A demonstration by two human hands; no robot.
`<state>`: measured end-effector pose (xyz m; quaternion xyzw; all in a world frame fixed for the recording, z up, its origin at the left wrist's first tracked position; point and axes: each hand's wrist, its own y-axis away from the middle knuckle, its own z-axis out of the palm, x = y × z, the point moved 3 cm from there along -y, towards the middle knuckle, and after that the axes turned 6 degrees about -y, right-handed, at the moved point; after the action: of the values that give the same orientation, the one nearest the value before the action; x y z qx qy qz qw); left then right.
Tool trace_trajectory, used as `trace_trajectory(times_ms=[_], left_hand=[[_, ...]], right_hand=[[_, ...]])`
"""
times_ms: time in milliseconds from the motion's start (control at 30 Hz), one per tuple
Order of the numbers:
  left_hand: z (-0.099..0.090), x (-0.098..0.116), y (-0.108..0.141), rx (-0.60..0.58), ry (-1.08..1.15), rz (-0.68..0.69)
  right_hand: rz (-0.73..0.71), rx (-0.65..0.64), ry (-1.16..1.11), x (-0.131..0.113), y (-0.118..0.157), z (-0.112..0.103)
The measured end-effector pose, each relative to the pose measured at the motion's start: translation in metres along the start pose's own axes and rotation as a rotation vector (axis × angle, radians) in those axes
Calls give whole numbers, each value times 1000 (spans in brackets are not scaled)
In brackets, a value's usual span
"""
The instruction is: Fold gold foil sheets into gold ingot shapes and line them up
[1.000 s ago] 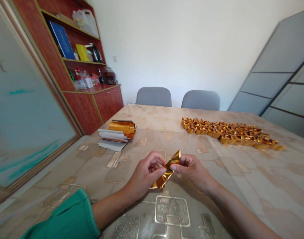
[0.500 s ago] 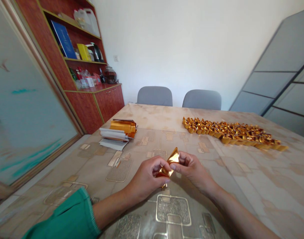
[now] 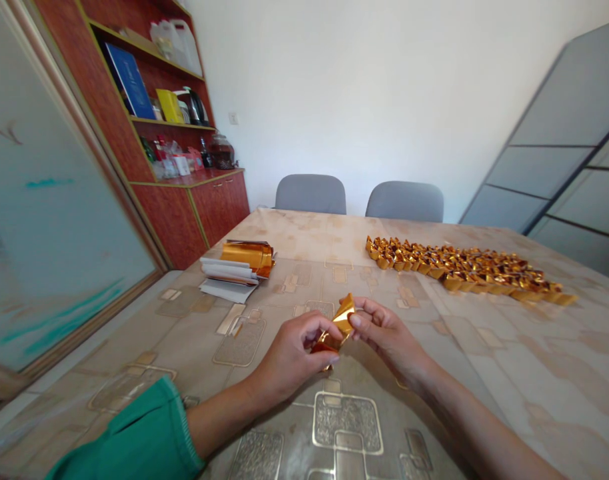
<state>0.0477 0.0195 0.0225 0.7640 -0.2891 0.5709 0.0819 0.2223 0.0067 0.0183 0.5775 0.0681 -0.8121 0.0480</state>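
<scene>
A shiny folded gold foil piece [image 3: 342, 319] is held above the table between both hands. My left hand [image 3: 297, 347] pinches its lower left part between thumb and fingers. At its upper right edge, my right hand [image 3: 382, 327] grips it with thumb and forefinger. Several folded gold pieces [image 3: 464, 267] stand packed together in a long group at the right. On the left lies a stack of gold and white sheets [image 3: 239, 267], some of them curled.
The table [image 3: 174, 347] has a patterned, glossy cover. Two grey chairs [image 3: 310, 193] stand at its far edge. A red-brown cabinet [image 3: 159, 213] with bottles and a kettle is at the back left, beside a glass panel [image 3: 59, 200].
My right hand has shifted slightly, its thumb now higher on the foil's right edge. The foil piece has tilted a little, and its tip sits slightly further left.
</scene>
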Motion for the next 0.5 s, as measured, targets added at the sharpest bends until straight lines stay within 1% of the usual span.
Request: trace_trajectory(times_ms=[100, 167, 233, 333, 433, 500], left_hand=[[0, -1, -1, 3, -46, 10], [0, 0, -1, 5, -64, 21], [0, 2, -1, 5, -72, 46], [-1, 6, 0, 4, -128, 102], [0, 10, 2, -12, -194, 166], [1, 12, 4, -27, -215, 219]], right_hand=[[-13, 87, 10, 1, 0, -4], [-27, 107, 41, 1, 0, -5], [-13, 79, 63, -1, 2, -5], [13, 4, 77, -4, 5, -3], [-24, -30, 135, -6, 6, -1], [-40, -28, 178, -4, 5, 1]])
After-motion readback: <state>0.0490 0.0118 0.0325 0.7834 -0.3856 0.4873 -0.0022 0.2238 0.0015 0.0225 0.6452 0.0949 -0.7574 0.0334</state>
